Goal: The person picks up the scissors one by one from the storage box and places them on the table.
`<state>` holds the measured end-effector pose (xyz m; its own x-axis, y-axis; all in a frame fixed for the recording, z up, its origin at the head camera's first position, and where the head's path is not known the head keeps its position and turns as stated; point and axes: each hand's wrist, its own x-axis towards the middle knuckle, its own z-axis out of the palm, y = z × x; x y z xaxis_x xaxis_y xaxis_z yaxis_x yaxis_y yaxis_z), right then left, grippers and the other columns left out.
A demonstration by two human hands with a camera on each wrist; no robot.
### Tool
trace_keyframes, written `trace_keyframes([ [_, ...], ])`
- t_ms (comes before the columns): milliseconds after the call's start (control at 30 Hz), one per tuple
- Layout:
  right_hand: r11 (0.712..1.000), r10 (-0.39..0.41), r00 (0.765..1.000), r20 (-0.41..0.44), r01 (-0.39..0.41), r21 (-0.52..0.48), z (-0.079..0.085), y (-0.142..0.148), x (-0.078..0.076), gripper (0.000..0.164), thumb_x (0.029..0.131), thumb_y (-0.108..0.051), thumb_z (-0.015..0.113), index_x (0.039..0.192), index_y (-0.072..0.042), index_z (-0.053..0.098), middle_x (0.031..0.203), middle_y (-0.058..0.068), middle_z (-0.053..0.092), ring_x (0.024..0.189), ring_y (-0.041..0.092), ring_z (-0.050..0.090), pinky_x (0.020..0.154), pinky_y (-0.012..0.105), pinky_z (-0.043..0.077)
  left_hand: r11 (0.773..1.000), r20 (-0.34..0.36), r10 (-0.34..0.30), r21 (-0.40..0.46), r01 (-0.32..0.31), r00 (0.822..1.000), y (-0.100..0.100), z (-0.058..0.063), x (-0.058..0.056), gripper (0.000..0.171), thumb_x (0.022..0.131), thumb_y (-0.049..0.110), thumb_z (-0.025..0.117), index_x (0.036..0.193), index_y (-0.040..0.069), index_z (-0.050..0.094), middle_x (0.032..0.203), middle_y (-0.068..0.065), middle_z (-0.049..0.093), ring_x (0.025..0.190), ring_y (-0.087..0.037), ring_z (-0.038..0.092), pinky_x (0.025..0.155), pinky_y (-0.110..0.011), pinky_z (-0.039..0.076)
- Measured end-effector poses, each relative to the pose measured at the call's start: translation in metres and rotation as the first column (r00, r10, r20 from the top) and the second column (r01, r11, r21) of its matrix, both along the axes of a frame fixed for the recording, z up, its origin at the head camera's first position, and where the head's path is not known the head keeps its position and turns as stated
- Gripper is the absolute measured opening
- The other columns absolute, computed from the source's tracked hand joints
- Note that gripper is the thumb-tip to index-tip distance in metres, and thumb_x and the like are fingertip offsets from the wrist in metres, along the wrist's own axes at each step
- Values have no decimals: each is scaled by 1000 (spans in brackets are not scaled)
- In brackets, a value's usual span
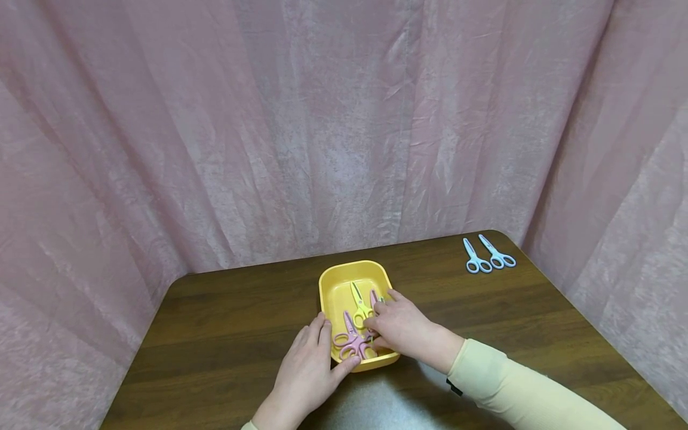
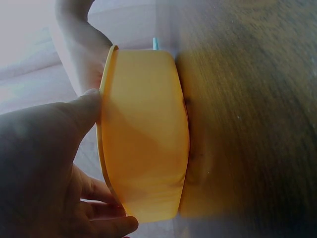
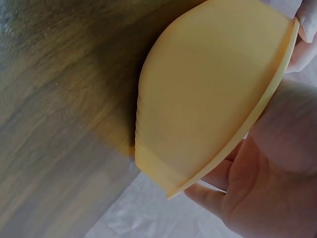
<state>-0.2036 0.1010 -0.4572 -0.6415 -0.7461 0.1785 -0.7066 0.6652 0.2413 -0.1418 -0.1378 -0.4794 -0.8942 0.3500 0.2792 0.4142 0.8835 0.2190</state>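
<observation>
A yellow tray (image 1: 344, 273) with a raised rim sits on the table and holds several scissors. My left hand (image 1: 309, 364) holds its near-left corner, fingers along the left side and thumb at the near rim; the left wrist view shows that hand (image 2: 44, 148) against the rim. My right hand (image 1: 403, 325) reaches over the right rim, fingers bent down inside. Small light green parts (image 1: 382, 298) show by these fingers, mostly covered. Left of them lie yellow scissors (image 1: 358, 304) and pink scissors (image 1: 352, 340). In the right wrist view, the tray wall (image 3: 208, 84) hides the fingertips.
Two light blue scissors (image 1: 476, 257) lie side by side at the far right of the brown wooden table (image 1: 231, 322). Pink curtains (image 1: 333, 131) hang behind the table and at both sides.
</observation>
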Motion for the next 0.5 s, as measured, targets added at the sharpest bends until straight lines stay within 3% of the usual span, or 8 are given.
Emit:
trace_keyframes([
  [500, 1000, -1, 996, 84, 3, -16, -2, -4, -1, 30, 83, -44, 95, 98, -24, 79, 91, -5, 68, 86, 20, 74, 111, 61, 51, 1000, -1, -2, -1, 2, 1000, 0, 1, 0, 92, 100, 68, 70, 151, -7, 56, 158, -27, 53, 139, -44, 58, 114, -54, 51],
])
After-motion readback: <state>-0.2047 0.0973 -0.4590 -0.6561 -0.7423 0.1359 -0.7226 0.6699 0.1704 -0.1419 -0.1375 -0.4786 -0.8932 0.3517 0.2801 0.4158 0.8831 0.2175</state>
